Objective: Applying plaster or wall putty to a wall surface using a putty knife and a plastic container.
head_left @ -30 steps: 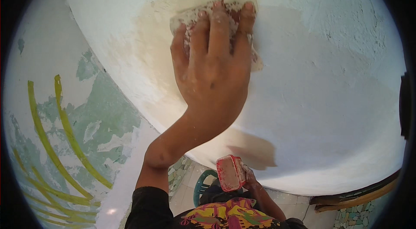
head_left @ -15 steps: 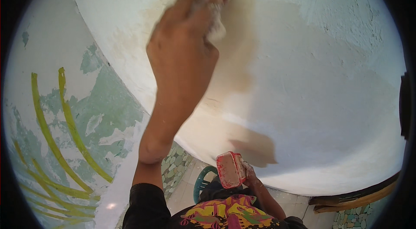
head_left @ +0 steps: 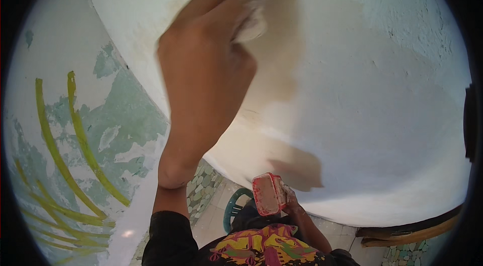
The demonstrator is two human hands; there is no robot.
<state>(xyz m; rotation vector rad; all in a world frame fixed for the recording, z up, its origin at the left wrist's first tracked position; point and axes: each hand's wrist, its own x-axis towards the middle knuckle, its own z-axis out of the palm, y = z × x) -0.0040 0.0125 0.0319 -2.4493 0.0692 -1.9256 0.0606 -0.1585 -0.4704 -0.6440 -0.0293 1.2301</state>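
Bright daylight; my left hand (head_left: pixel 211 59) is motion-blurred against the white wall (head_left: pixel 382 95), its soft shadow just right of it. Fisheye bends the edges, corners black.

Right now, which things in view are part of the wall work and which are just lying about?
In use: left hand pressing a white pad on the white wall; right hand holding a red container.
Lying about: green stool; wooden planks.

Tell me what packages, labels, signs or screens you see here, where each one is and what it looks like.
Small tub: held in the right hand low in the picture, boxy with rounded corners, red and white, smeared with pale paste.
No labels, signs or screens in view.
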